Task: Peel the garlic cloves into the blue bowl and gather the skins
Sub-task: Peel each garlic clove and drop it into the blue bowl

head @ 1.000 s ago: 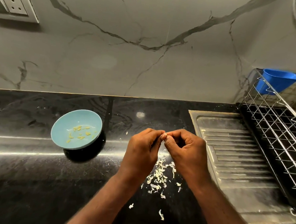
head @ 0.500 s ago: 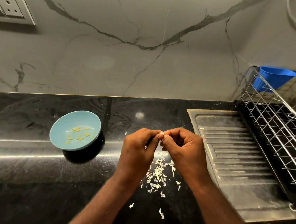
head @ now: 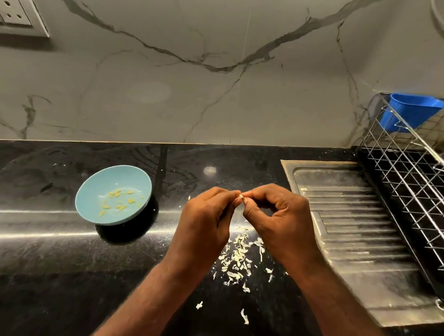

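Black counter [head: 41, 260], marble wall behind. I log left hand [head: 204, 224] and right hand [head: 277, 223] pinching one garlic clove [head: 241, 196], each grip clamped on it. Blue bowl [head: 126, 177] lies leftward, nearer the left hand; skins [head: 238, 259] directly below.

My black table [head: 42, 247] runs back to a grey veined marble wall [head: 142, 85], with a white socket [head: 14, 12] upper left. On my right lies a steel drainboard [head: 355, 228], beside it a wire rack [head: 409, 184] holding a blue cup [head: 409, 111].
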